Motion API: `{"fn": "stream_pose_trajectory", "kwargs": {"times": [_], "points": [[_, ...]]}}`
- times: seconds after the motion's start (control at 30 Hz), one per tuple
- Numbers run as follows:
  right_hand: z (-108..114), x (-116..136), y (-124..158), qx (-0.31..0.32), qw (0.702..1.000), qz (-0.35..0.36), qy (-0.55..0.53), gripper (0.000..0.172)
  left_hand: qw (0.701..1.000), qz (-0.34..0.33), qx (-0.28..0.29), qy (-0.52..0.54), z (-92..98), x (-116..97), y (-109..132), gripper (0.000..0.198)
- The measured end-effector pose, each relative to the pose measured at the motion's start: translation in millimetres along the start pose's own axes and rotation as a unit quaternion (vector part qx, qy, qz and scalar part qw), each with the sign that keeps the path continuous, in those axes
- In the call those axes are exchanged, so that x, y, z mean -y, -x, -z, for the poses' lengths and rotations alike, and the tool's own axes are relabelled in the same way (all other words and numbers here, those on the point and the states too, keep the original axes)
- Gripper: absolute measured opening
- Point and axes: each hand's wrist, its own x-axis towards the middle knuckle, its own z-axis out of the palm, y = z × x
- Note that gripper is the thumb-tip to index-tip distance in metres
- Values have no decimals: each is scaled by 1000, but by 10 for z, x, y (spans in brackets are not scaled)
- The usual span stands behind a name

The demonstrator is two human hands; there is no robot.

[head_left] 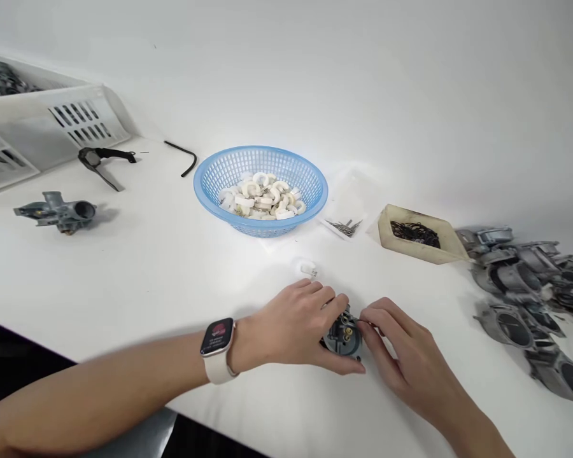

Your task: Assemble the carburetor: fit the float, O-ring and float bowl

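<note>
Metal carburetor (342, 337) in the grip of left hand (291, 327) and right hand (408, 359)

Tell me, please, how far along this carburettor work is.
Done: perhaps one grey metal carburettor body set apart at far left. In hand: the left hand grips a second body while the right hand pinches at its top. Left: a pile of grey bodies at right; white plastic floats lie in the blue mesh basket.

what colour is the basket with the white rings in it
The basket is light blue, seen in the head view.
</note>
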Motion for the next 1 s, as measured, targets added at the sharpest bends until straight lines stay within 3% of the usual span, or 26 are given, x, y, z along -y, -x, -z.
{"fn": "stream_pose_trajectory", "kwargs": {"times": [0.37, 0.5, 0.6, 0.8, 0.87, 1.0], "points": [[24, -56, 11, 60, 998, -8, 3, 14, 1000, -6, 1, 17, 0, 8, 7, 72], [-26, -62, 24, 41, 999, 11, -17, 15, 999, -14, 17, 37, 17, 22, 6, 70], [-64, -40, 20, 24, 997, 4, -72, 18, 998, -16, 36, 51, 34, 29, 5, 69], [-99, 7, -22, 23, 971, -89, -221, 24, 997, -17, 47, 52, 40, 43, -11, 68], [-100, -1, -31, 27, 977, -76, -198, 23, 998, -19, 43, 51, 37, 48, -13, 67], [-96, -37, -37, 4, 999, 40, -36, 19, 998, -14, 43, 51, 40, 46, -9, 64]]}}
